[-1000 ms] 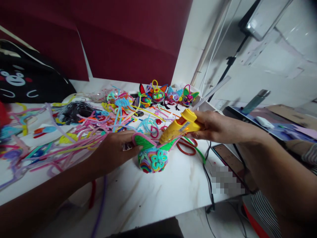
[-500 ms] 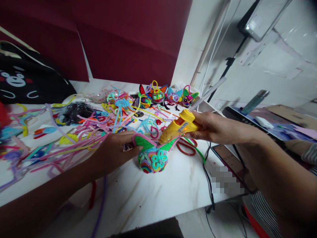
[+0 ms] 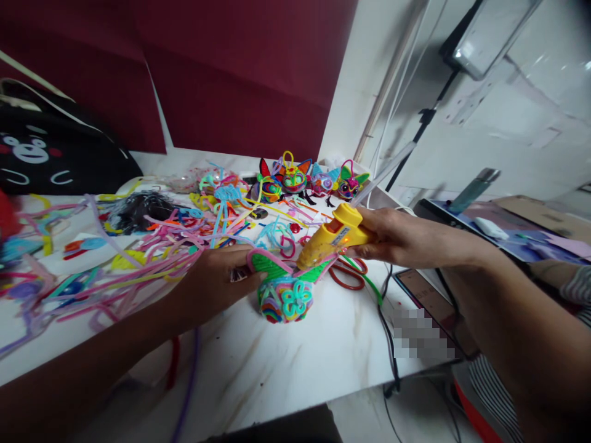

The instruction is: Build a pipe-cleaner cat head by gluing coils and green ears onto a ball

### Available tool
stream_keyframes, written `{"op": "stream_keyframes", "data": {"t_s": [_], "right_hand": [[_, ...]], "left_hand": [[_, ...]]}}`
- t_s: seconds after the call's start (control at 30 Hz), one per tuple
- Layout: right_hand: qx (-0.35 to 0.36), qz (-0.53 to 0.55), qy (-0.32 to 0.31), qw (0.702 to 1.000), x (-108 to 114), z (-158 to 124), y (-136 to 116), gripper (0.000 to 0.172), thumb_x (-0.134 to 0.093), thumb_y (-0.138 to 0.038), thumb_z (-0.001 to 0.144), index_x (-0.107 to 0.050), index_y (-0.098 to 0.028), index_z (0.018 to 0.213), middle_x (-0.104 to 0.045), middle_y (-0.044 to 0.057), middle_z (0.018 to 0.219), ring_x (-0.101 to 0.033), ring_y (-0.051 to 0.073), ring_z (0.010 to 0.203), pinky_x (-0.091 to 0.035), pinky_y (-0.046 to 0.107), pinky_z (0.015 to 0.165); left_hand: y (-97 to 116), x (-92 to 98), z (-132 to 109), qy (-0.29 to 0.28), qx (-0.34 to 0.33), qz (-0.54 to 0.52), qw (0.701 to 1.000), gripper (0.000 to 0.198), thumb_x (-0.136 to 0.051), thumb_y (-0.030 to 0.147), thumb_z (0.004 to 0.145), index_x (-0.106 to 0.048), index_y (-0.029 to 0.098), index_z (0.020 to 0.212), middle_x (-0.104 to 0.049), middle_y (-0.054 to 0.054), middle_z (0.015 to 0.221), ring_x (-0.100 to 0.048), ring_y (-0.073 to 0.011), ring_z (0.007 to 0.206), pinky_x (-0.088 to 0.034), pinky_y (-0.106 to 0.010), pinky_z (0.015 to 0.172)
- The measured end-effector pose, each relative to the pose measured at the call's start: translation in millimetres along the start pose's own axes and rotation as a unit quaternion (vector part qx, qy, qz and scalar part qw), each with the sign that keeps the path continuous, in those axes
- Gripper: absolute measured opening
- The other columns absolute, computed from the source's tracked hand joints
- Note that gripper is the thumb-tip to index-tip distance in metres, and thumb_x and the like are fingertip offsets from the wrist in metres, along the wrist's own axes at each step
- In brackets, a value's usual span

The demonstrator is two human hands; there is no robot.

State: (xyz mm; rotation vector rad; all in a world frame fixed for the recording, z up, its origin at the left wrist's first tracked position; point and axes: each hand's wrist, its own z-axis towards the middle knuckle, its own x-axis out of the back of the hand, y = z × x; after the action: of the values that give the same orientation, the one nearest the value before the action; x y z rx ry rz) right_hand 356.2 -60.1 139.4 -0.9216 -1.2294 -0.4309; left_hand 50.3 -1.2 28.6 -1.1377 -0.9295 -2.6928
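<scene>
My left hand (image 3: 226, 274) grips a pipe-cleaner animal head (image 3: 284, 299) by its green, pink-edged left ear. The head is round and many-coloured, with a turquoise flower shape on its front, and it rests on or just above the white table. A yellow hot glue gun (image 3: 330, 237) is in my right hand (image 3: 390, 237), a clear glue stick rising from its back and a small orange light lit on its side. Its nozzle points down between the two ears; the very tip is hidden behind them.
Several finished animal heads (image 3: 295, 178) stand at the back. Loose pipe cleaners (image 3: 152, 246) cover the left side. Red-handled scissors (image 3: 348, 274) lie behind the glue gun, and a phone (image 3: 429, 301) lies at right beside black cables (image 3: 390, 338). A black bag (image 3: 60, 147) sits far left.
</scene>
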Motion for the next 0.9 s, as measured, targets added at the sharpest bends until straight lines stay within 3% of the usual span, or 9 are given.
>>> {"op": "stream_keyframes", "data": {"t_s": [0.4,0.9], "right_hand": [[0.01,-0.007,0.031,0.999,-2.9,1.0,1.2,0.019,-0.057,-0.037,0.095,-0.048,-0.02,0.093,-0.05,-0.005,0.07,-0.045,0.01,0.057,-0.036,0.022,0.051],[-0.014,0.015,-0.012,1.0,3.7,-0.4,-4.7,0.017,-0.057,-0.035,0.096,-0.047,-0.02,0.097,-0.053,-0.004,0.075,-0.046,0.011,0.062,-0.04,0.024,0.057]], "left_hand": [[-1.7,0.1,-1.0,-0.014,0.012,0.009,1.0,0.018,-0.059,0.029,0.09,-0.076,0.022,0.093,-0.075,0.0,0.083,-0.067,-0.0145,0.073,-0.049,-0.023,0.068],[0.4,0.3,0.0,-0.013,0.011,0.02,1.0,0.018,-0.058,0.029,0.089,-0.075,0.023,0.093,-0.075,0.0,0.082,-0.067,-0.0155,0.073,-0.05,-0.024,0.07]]}}
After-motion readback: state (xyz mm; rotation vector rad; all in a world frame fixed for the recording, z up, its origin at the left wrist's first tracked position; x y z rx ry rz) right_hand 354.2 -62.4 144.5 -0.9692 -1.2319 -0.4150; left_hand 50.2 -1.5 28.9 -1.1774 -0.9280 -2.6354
